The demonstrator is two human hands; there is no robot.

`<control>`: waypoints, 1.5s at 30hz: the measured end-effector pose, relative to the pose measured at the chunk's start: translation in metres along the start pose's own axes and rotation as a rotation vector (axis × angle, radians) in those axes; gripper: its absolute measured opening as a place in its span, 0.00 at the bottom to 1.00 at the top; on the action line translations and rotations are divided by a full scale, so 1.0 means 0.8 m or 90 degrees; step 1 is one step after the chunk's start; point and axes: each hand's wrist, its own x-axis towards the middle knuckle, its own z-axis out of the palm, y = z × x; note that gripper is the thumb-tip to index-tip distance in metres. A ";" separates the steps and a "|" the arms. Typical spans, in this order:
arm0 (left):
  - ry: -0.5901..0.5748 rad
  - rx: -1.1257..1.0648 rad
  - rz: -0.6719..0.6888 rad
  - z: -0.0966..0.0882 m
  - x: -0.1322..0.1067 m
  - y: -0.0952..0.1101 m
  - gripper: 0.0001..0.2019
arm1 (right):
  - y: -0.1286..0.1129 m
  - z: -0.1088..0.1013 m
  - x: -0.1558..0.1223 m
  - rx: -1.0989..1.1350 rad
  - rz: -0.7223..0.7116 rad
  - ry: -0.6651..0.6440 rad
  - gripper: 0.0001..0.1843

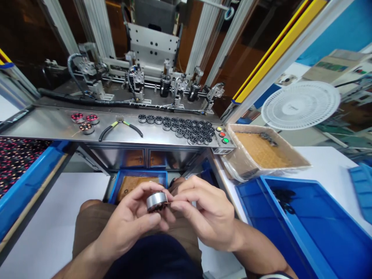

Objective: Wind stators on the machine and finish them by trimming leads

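My left hand (129, 219) is closed around a small round motor (156, 200) with a smooth silver rim, held above my lap and tilted on edge. Dark parts show along the motor's lower side. At its right edge, my right hand (207, 211) pinches what looks like a thin copper-coloured wire (167, 203) between thumb and forefinger. Beyond my hands, on the metal ledge (122, 131), lie pliers (120, 123) with green and black handles, jaws pointing away. Left of them sit a copper-wound motor (86, 128) and two red-wound ones (92, 118).
Rows of black-and-silver motors (188, 130) stand on the ledge beside coloured push buttons (222, 135). Behind is a machine with clamps (138, 79). Right are a plastic-lined box (261, 149), blue bin (316, 228) and white fan (300, 105). Left, a blue tray (37, 174) holds many motors.
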 end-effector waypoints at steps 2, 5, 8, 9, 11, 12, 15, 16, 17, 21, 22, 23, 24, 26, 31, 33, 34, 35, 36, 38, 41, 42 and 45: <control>0.043 0.003 0.096 -0.001 -0.002 0.002 0.15 | 0.002 0.005 0.000 0.018 0.012 0.027 0.04; 0.028 -0.036 0.116 -0.007 0.005 0.007 0.16 | 0.005 0.011 0.001 0.062 0.003 0.017 0.04; -0.076 -0.045 -0.114 -0.013 0.017 0.008 0.22 | 0.009 0.013 0.002 0.090 -0.034 -0.022 0.04; -0.128 -0.051 -0.204 -0.015 0.019 0.007 0.26 | 0.009 0.013 0.002 0.091 -0.040 -0.026 0.04; -0.203 -0.060 -0.293 -0.016 0.019 0.005 0.30 | 0.011 0.011 0.000 0.080 -0.036 -0.025 0.04; -0.204 -0.054 -0.288 -0.015 0.018 0.004 0.27 | 0.012 0.009 0.000 0.068 -0.029 -0.020 0.04; -0.099 0.011 -0.166 -0.010 0.008 0.001 0.17 | 0.013 0.007 -0.003 0.032 -0.008 0.002 0.04; -0.055 0.036 -0.117 -0.009 0.005 0.000 0.16 | 0.013 0.007 -0.003 0.025 -0.003 0.014 0.05; -0.012 0.060 -0.065 -0.008 0.002 -0.002 0.16 | 0.013 0.008 -0.004 0.021 0.002 0.026 0.05; 0.117 0.134 0.142 -0.011 -0.003 -0.009 0.21 | 0.017 0.013 -0.003 0.027 0.004 0.053 0.04; 0.130 0.150 0.165 -0.013 -0.003 -0.011 0.22 | 0.019 0.014 -0.003 0.030 0.000 0.058 0.05; 0.137 0.164 0.171 -0.015 -0.002 -0.013 0.23 | 0.021 0.015 -0.002 0.034 -0.007 0.061 0.05; 0.138 0.176 0.162 -0.018 -0.001 -0.014 0.24 | 0.022 0.016 -0.001 0.037 -0.017 0.064 0.05; 0.132 0.189 0.123 -0.022 0.001 -0.016 0.21 | 0.025 0.017 0.002 0.038 -0.034 0.064 0.05; 0.120 0.183 0.144 -0.023 0.008 -0.015 0.13 | 0.017 0.024 0.002 0.054 0.023 0.112 0.05; 0.134 0.189 0.188 -0.022 0.013 -0.012 0.14 | 0.011 0.031 -0.005 0.115 0.138 0.141 0.08; 0.140 0.185 0.199 -0.022 0.015 -0.010 0.15 | 0.008 0.037 -0.009 0.170 0.213 0.141 0.09; 0.141 0.177 0.201 -0.022 0.017 -0.008 0.15 | 0.007 0.042 -0.014 0.240 0.292 0.131 0.11; 0.139 0.164 0.196 -0.022 0.018 -0.006 0.14 | 0.006 0.049 -0.019 0.320 0.368 0.111 0.12; 0.124 0.144 0.187 -0.022 0.021 -0.003 0.14 | 0.008 0.062 -0.028 0.478 0.485 0.063 0.16; 0.102 0.134 0.188 -0.021 0.021 0.002 0.14 | 0.016 0.078 -0.038 0.625 0.557 0.032 0.19; 0.096 0.135 0.192 -0.022 0.021 0.003 0.14 | 0.020 0.081 -0.040 0.653 0.561 0.030 0.19; 0.089 0.154 0.196 -0.025 0.018 0.005 0.14 | 0.026 0.083 -0.043 0.738 0.543 0.022 0.21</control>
